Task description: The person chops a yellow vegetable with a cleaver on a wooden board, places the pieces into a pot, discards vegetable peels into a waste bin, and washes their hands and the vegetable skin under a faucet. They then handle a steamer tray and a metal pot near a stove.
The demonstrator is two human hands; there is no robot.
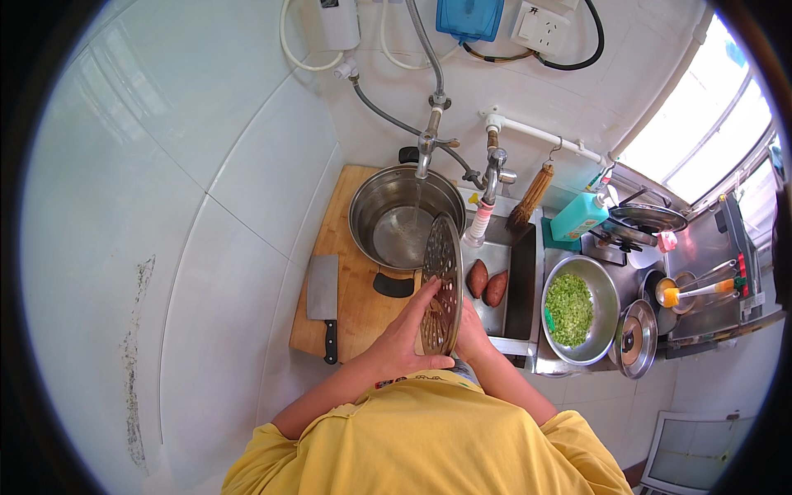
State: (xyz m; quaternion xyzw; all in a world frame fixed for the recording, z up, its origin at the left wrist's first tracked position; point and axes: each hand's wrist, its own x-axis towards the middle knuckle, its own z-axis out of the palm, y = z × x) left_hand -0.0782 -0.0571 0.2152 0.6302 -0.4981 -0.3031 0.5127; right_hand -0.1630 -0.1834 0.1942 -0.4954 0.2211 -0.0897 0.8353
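Observation:
Between my two hands a round perforated metal steamer plate (443, 278) is held tilted nearly on edge. My left hand (411, 331) grips its left face, the thumb low near the rim. My right hand (471, 331) is at the far side of the plate, its fingers mostly hidden behind it. Just beyond stands a steel pot (387, 232) with black handles, on a wooden cutting board (365, 325). Water runs from the metal tap (426, 148) into the pot. Two sweet potatoes (486, 283) lie in the sink (520, 291) to the right.
A cleaver (323, 291) lies on the board's left side. Right of the sink are a steel bowl (609, 278) of chopped greens (569, 309), a pot lid (637, 340) and a teal bottle (578, 216). A second tap (493, 173) overhangs the sink; a brush (533, 195) hangs behind it.

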